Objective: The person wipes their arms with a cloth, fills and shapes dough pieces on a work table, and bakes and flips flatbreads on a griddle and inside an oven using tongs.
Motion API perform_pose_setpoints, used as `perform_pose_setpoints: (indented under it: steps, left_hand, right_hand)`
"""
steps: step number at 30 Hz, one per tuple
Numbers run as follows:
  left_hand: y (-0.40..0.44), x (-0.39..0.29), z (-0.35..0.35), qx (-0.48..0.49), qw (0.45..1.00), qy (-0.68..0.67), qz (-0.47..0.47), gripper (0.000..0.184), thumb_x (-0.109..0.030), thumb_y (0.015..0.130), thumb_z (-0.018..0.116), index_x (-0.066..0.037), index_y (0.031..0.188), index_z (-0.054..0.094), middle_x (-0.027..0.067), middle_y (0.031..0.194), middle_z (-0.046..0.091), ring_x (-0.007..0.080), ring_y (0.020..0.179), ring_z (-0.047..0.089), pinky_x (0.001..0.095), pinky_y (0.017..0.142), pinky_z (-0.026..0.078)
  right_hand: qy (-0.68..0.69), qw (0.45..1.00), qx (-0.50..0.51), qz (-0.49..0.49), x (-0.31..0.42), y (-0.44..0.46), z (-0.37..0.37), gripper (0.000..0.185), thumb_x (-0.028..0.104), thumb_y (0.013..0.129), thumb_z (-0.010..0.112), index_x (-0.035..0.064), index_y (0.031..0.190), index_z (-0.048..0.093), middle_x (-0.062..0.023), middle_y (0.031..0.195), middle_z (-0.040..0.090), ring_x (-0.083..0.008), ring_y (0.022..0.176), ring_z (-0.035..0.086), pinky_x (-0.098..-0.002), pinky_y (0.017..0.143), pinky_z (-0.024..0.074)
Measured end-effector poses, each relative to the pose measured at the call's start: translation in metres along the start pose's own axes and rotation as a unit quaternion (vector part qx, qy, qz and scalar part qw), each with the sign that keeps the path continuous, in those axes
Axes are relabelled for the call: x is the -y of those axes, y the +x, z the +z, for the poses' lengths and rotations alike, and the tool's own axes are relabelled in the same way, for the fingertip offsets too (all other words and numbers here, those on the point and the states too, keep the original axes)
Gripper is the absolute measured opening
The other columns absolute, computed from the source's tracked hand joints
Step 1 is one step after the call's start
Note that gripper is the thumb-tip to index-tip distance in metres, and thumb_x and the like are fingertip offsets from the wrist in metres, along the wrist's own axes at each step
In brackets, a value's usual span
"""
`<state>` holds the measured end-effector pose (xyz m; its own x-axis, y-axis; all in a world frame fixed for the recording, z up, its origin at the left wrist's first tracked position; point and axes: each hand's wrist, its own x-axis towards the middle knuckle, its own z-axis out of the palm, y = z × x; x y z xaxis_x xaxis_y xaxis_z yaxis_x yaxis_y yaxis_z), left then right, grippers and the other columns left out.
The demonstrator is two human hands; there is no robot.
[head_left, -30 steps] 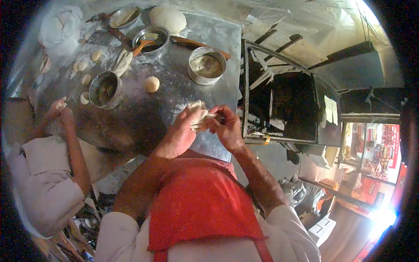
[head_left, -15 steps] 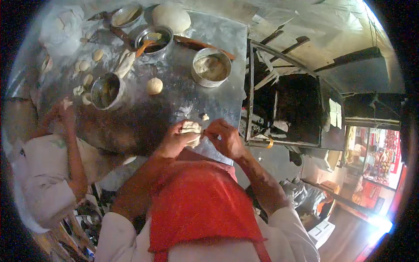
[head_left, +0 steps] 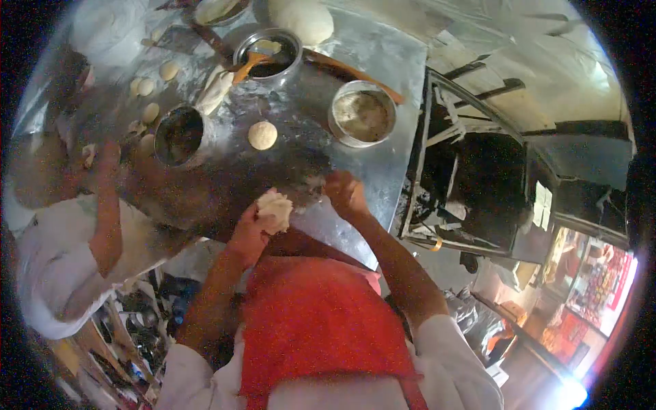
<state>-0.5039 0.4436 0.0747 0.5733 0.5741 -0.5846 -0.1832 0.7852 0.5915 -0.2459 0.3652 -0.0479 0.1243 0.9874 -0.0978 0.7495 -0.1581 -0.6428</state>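
My left hand (head_left: 249,236) grips a folded, layered piece of dough (head_left: 274,211) near the front edge of the metal table (head_left: 383,58). Apart from it, to the right, my right hand (head_left: 345,194) is over the table with its fingers curled together; whatever they may hold is too blurred to tell. A round dough ball (head_left: 263,135) lies beyond my hands. A metal pot with pale contents (head_left: 363,115) stands at the right, and a dark-inside pot (head_left: 179,135) at the left.
A steel bowl (head_left: 268,55) with an orange-handled brush, a wooden stick (head_left: 355,74) and a large dough mass (head_left: 301,20) are at the back. At the left a co-worker (head_left: 75,253) handles dough. A dark open-fronted frame (head_left: 471,184) stands right of the table.
My hands have moved apart. The left, with the dough, has shifted left, and the right has risen slightly. The small dough bit seen on the table earlier no longer shows. The view has turned.
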Motion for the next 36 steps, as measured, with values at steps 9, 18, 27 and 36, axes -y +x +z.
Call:
perform_pose_setpoints:
  steps: [9, 18, 27, 36]
  left_hand:
    - [0.029, -0.047, 0.067, 0.085, 0.933, 0.347, 0.048, 0.067, 0.0, 0.089, 0.058, -0.016, 0.147, 0.029, 0.0131, 0.121, 0.06, 0.022, 0.108, 0.06, 0.0342, 0.09, 0.051]
    - [0.059, 0.001, 0.045, 0.077, 0.855, 0.487, 0.162, 0.031, -0.006, 0.084, 0.059, 0.002, 0.113, 0.056, 0.0179, 0.099, 0.067, 0.0245, 0.092, 0.066, 0.0356, 0.08, 0.052]
    - [0.046, 0.009, 0.062, -0.019, 0.851, 0.448, 0.273, 0.019, -0.008, 0.087, 0.061, -0.002, 0.105, 0.058, 0.0149, 0.089, 0.066, 0.021, 0.081, 0.066, 0.0339, 0.075, 0.052]
    - [0.001, 0.003, 0.096, 0.085, 0.964, 0.201, 0.152, 0.037, -0.026, 0.098, 0.056, -0.005, 0.128, 0.055, 0.0052, 0.116, 0.062, 0.0146, 0.109, 0.056, 0.0301, 0.096, 0.044]
  right_hand:
    - [0.367, 0.918, 0.13, 0.081, 0.095, 0.025, -0.08, 0.038, 0.024, 0.087, 0.073, 0.0011, 0.115, 0.061, -0.0118, 0.105, 0.067, -0.019, 0.097, 0.063, -0.0338, 0.083, 0.0509]
    - [0.328, 0.941, -0.067, 0.035, 0.11, -0.003, -0.113, 0.022, 0.001, 0.085, 0.066, 0.0002, 0.107, 0.065, -0.0103, 0.093, 0.067, -0.0154, 0.084, 0.064, -0.031, 0.074, 0.052]
    - [0.22, 0.961, -0.142, 0.091, 0.118, -0.031, -0.101, 0.027, 0.006, 0.084, 0.064, -0.0003, 0.11, 0.059, -0.0183, 0.094, 0.065, -0.0311, 0.086, 0.066, -0.037, 0.075, 0.0526]
    - [0.636, 0.735, -0.162, 0.173, 0.155, -0.046, -0.086, 0.025, 0.0, 0.086, 0.062, 0.0027, 0.11, 0.054, -0.0102, 0.107, 0.062, -0.022, 0.097, 0.063, -0.0379, 0.079, 0.056]
